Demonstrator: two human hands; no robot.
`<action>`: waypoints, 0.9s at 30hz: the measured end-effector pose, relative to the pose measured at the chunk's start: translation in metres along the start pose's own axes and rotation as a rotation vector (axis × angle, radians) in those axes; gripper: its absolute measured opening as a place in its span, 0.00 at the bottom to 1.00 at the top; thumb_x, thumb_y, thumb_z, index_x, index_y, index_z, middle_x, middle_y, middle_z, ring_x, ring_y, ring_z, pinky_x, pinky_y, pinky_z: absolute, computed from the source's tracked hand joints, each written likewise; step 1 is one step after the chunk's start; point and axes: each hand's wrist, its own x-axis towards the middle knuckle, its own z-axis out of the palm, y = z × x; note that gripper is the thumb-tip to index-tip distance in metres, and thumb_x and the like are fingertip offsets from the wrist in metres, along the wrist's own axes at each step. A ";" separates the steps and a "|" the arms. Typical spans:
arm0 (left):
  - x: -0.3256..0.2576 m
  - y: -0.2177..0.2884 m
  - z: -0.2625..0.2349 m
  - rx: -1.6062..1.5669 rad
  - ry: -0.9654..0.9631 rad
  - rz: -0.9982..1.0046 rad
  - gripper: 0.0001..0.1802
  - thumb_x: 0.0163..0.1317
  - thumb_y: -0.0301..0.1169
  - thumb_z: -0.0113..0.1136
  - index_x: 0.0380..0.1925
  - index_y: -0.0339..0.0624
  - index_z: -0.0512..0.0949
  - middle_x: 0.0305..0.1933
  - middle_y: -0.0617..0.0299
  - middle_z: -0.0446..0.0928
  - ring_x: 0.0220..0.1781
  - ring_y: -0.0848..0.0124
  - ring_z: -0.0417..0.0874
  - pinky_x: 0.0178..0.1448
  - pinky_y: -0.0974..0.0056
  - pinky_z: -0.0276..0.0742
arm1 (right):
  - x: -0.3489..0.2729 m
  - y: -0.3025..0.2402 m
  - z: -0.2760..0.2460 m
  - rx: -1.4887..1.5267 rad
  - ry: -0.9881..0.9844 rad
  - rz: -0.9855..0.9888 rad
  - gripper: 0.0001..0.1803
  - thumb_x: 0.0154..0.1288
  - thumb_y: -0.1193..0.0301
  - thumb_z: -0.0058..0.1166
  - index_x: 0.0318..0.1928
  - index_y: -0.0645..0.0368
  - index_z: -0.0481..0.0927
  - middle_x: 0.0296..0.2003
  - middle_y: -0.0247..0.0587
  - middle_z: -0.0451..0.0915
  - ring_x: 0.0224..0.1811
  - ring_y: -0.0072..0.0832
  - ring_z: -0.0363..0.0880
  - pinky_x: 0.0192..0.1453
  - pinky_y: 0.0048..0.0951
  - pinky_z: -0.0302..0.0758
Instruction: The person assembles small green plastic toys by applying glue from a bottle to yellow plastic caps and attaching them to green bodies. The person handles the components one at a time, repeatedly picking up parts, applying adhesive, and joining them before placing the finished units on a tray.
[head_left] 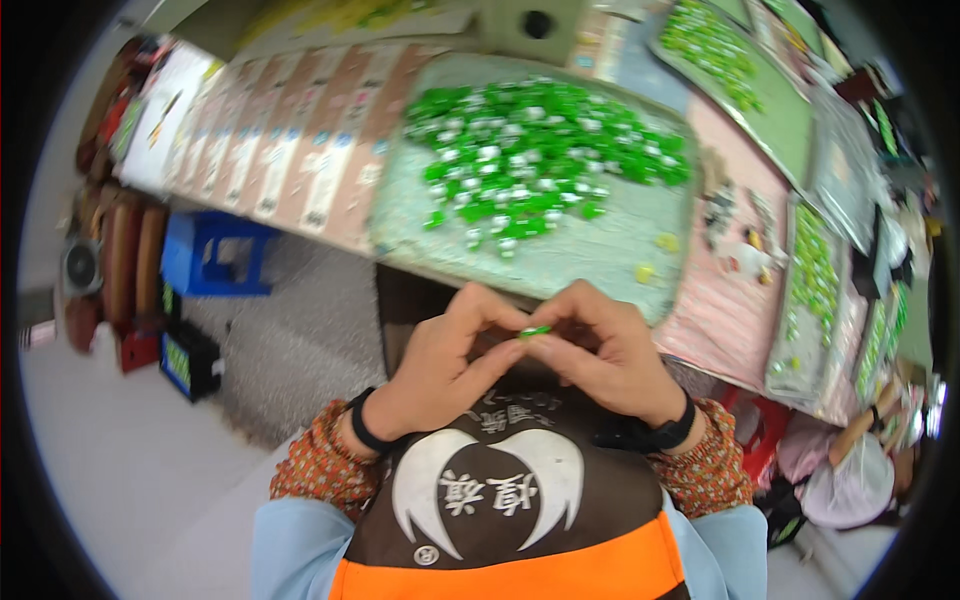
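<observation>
Left hand [440, 362] and right hand [612, 358] pinch a small, glossy green piece [537, 331] — partly hidden between them. Its shape is unclear

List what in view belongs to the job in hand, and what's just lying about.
Job, seemingly:
- small green piece, pinched by left hand and right hand
- heaped green-and-white pieces
- pale green tray under them

Apparently lying about:
- blue stool
- clear plastic
</observation>
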 end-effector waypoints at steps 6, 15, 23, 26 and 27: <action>0.019 0.016 0.013 -0.263 -0.124 -0.134 0.18 0.69 0.19 0.58 0.57 0.38 0.68 0.46 0.55 0.83 0.46 0.73 0.86 0.50 0.69 0.81 | -0.043 -0.029 -0.047 -0.088 0.267 0.020 0.07 0.67 0.74 0.63 0.40 0.63 0.79 0.27 0.33 0.80 0.30 0.16 0.76 0.34 0.22 0.73; 0.045 0.030 -0.016 -0.101 0.039 -0.053 0.05 0.74 0.24 0.51 0.46 0.36 0.73 0.44 0.57 0.81 0.45 0.74 0.82 0.51 0.69 0.79 | -0.154 0.008 -0.200 -1.169 1.124 0.199 0.06 0.68 0.72 0.58 0.39 0.61 0.76 0.28 0.46 0.79 0.28 0.37 0.79 0.35 0.37 0.73; 0.063 0.029 -0.045 0.136 0.216 0.004 0.06 0.71 0.26 0.55 0.44 0.38 0.79 0.40 0.63 0.82 0.42 0.75 0.82 0.46 0.69 0.76 | -0.143 0.029 -0.210 -1.560 1.159 0.286 0.09 0.68 0.72 0.56 0.46 0.59 0.75 0.37 0.42 0.81 0.38 0.39 0.80 0.41 0.38 0.74; 0.077 0.030 -0.047 0.295 0.148 -0.018 0.06 0.71 0.27 0.56 0.43 0.38 0.80 0.38 0.61 0.82 0.41 0.74 0.82 0.44 0.68 0.75 | -0.095 0.016 -0.170 -1.006 0.954 0.078 0.13 0.67 0.74 0.58 0.51 0.59 0.76 0.38 0.37 0.80 0.37 0.28 0.78 0.40 0.29 0.72; 0.081 0.025 -0.045 0.348 0.170 0.021 0.07 0.70 0.31 0.60 0.39 0.39 0.79 0.33 0.59 0.80 0.37 0.68 0.82 0.40 0.65 0.74 | -0.086 0.021 -0.165 -0.807 0.886 0.055 0.17 0.66 0.75 0.59 0.54 0.59 0.76 0.42 0.35 0.79 0.38 0.22 0.75 0.41 0.23 0.70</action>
